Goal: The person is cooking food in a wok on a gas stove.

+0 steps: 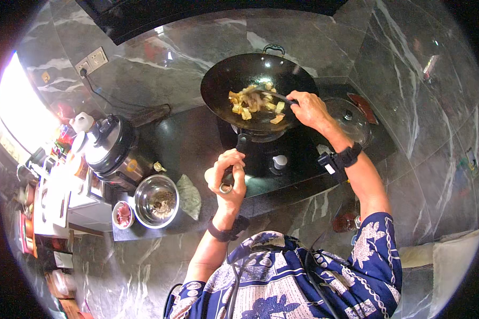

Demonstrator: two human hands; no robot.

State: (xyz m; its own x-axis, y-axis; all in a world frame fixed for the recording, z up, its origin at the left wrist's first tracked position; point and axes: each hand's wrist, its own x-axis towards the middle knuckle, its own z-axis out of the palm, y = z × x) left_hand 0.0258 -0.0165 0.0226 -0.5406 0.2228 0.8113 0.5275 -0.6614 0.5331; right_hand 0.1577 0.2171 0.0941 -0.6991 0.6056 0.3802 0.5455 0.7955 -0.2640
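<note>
A large dark wok [219, 79] sits over the gas burner, tilted a little towards me. Around its long black handle [242, 140] my left hand [228, 171] is closed, near the ring at the end. My right hand [309, 109] grips a spatula [277, 95] by its handle, and the blade reaches in among the food. Golden-brown chunks, perhaps tofu [245, 114], lie in the wok's bottom together with paler strips that are blurred. The exact shape of the spatula's blade is hidden by the food.
Left of the stove stand an electric pressure cooker [113, 147], a steel bowl [156, 201] with soaked-looking bits, a small bowl of raw meat [123, 215] and a crumpled bag [189, 197]. A glass lid [349, 119] lies at the right, and the stove knob [279, 161] faces me.
</note>
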